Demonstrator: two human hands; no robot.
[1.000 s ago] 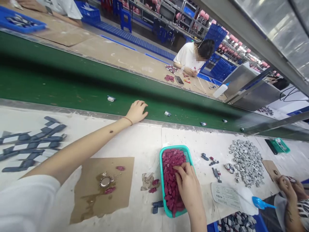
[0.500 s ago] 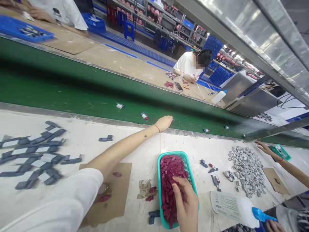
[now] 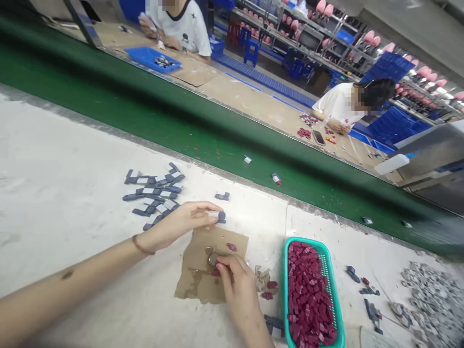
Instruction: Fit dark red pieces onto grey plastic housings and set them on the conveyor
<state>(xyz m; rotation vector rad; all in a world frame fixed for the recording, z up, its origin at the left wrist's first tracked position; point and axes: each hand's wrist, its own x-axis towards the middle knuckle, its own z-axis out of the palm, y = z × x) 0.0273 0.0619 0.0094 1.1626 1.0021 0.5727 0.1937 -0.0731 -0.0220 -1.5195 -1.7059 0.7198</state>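
The left hand is nearly closed, with a dark blue-and-white plastic part pinched between thumb and fingers above the upper edge of the cardboard sheet. The right hand is drawn into a narrow pinch beside the round metal cap on that sheet; what seems to be a small maroon piece is gripped at its fingertips, though they partly hide it. The left hand has been brought back from the green conveyor and the right hand from the teal basket, so both are now gathered around the cardboard, each apparently with one component. Another maroon part is seen lying on the sheet, past the cap. A single blue part is left just beyond the left fingers, and a cluster of blue-and-white parts is spread behind that hand. To the right, the basket is filled with maroon pieces. Farther out, small assembled parts are scattered along the conveyor, and two co-workers are seated across it.
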